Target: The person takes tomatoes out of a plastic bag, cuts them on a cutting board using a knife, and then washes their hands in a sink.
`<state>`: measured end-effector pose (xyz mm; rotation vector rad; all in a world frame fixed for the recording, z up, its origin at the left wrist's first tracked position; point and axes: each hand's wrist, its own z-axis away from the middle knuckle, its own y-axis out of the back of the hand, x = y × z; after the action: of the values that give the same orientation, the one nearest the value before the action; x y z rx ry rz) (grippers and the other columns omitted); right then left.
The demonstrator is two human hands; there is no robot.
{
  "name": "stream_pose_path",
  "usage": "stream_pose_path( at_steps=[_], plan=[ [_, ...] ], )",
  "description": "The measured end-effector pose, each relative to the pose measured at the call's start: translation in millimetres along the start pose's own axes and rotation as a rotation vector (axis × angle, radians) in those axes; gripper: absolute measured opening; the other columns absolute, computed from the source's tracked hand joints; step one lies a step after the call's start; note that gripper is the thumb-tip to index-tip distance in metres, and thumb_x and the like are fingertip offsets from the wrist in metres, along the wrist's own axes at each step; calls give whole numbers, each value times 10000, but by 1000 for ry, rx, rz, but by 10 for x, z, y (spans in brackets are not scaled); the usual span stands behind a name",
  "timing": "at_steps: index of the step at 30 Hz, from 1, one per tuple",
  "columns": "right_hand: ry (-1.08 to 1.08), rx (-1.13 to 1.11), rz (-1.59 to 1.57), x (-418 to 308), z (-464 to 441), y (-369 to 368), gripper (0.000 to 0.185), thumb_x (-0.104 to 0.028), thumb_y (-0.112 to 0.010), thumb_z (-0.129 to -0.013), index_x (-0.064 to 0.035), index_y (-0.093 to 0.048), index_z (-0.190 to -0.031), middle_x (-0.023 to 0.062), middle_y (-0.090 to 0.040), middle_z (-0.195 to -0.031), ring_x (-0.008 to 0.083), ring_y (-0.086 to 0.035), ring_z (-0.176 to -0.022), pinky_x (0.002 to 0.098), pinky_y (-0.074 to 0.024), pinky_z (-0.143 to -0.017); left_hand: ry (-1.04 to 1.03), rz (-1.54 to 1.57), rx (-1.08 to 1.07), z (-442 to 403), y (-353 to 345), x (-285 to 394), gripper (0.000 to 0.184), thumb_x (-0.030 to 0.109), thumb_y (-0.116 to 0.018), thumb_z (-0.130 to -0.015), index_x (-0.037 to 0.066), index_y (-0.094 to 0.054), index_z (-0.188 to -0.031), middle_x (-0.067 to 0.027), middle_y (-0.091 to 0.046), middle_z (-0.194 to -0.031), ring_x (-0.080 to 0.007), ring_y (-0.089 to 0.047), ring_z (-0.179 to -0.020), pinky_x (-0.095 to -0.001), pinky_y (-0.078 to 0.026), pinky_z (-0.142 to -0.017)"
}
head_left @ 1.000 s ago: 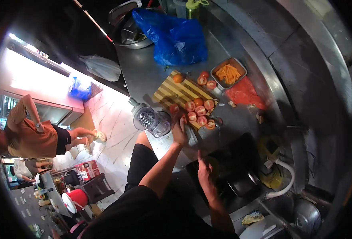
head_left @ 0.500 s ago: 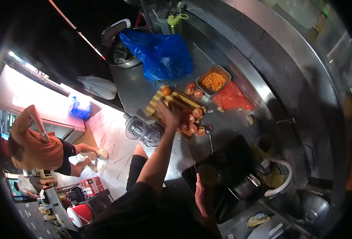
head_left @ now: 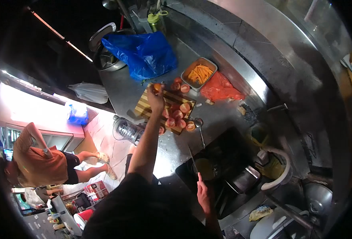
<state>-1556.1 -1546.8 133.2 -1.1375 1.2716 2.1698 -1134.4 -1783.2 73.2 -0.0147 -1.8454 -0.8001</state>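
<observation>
My left hand [head_left: 155, 98] has its fingers around a whole tomato [head_left: 157, 88] at the far end of the striped cutting board [head_left: 143, 107]. Several halved tomatoes [head_left: 178, 114] lie cut side up on the near part of the board, and a few more pieces [head_left: 184, 88] rest beyond its edge. My right hand [head_left: 203, 194] holds a knife [head_left: 192, 156] over the edge of the dark stove, blade pointing away from me; its handle is hidden in the fingers. A spoon [head_left: 200, 130] lies beside the board.
A metal container of orange strips [head_left: 200, 74], a red plastic bag [head_left: 220, 88] and a blue bag [head_left: 142, 55] are on the counter. A clear grater-like device [head_left: 126, 130] stands at the left edge. A pot [head_left: 242, 180] sits on the stove. A person [head_left: 44, 161] is at the left.
My left hand has moved from the halved tomatoes to the far end of the board and taken hold of the whole tomato. My right hand stays near the stove with the knife.
</observation>
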Motion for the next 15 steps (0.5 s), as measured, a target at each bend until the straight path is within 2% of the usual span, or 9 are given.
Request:
stream_pose_path(
  at_steps=[1, 3, 4, 6, 8, 10, 11, 14, 15],
  plan=[
    [49, 38, -5, 120, -29, -90, 387, -161, -552, -1082, -89, -601, -1459, 200, -699, -1287, 367, -675, -1183, 378, -543, -966, 10, 146, -84, 242, 108, 176, 485, 266, -806, -919, -7, -617, -1273, -172, -621, -1188, -295, -624, -1051, -403, -509, -905],
    [97, 32, 23, 113, -74, -49, 398, -176, -536, -1091, -90, -582, -1477, 198, -690, -1315, 363, -665, -1213, 388, -534, -995, 16, 344, -192, 766, 223, 221, 305, 215, -737, -1002, 23, -618, -1206, -113, -663, -1151, -237, -630, -1138, -361, -498, -961],
    [122, 30, 37, 97, -102, -39, 403, -183, -528, -1096, -91, -573, -1486, 197, -685, -1329, 360, -661, -1228, 393, -530, -1009, -35, 337, -252, 991, 268, 43, 300, 176, -741, -993, 25, -615, -1219, -104, -647, -1182, -218, -625, -1139, -357, -502, -962],
    [48, 19, -39, 95, -134, -54, 412, -191, -523, -1099, -87, -558, -1496, 202, -664, -1363, 372, -649, -1242, 399, -525, -1020, -12, 399, -334, 1414, 391, -110, 334, 135, -762, -963, 30, -611, -1242, -106, -622, -1232, -221, -616, -1149, -369, -496, -974],
    [20, 19, -110, 125, -169, -79, 418, -196, -517, -1102, -89, -548, -1505, 207, -651, -1382, 381, -643, -1249, 402, -523, -1023, 143, 531, -375, 1750, 595, 28, 399, 131, -796, -922, 36, -610, -1262, -129, -602, -1271, -265, -604, -1167, -400, -477, -997],
    [38, 33, -181, 116, -235, -89, 419, -200, -511, -1106, -97, -543, -1511, 211, -648, -1387, 387, -641, -1250, 403, -524, -1017, -134, 155, -417, 1785, 762, -8, 433, 139, -809, -894, 40, -610, -1266, -158, -587, -1282, -322, -572, -1190, -426, -449, -1018],
    [115, 87, -121, 111, -258, -89, 414, -206, -511, -1108, -119, -548, -1510, 213, -680, -1322, 390, -674, -1168, 409, -545, -955, -268, -34, -435, 1790, 826, -29, 450, 142, -816, -880, 42, -611, -1268, -173, -580, -1288, -350, -556, -1202, -440, -434, -1028],
    [46, 15, -3, 3, -285, -9, 410, -210, -519, -1105, -128, -555, -1505, 215, -715, -1208, 392, -696, -1064, 412, -557, -890, -357, -13, -482, 1769, 910, 10, 483, 186, -817, -869, 36, -610, -1279, -198, -572, -1276, -399, -497, -1233, -460, -396, -1050],
    [34, -7, -2, -20, -285, 9, 409, -194, -518, -1105, -114, -551, -1505, 218, -696, -1260, 390, -680, -1126, 404, -555, -919, -330, -1, -467, 1791, 922, 16, 478, 197, -808, -883, 31, -608, -1283, -197, -579, -1273, -395, -517, -1215, -460, -412, -1035]
  ],
)
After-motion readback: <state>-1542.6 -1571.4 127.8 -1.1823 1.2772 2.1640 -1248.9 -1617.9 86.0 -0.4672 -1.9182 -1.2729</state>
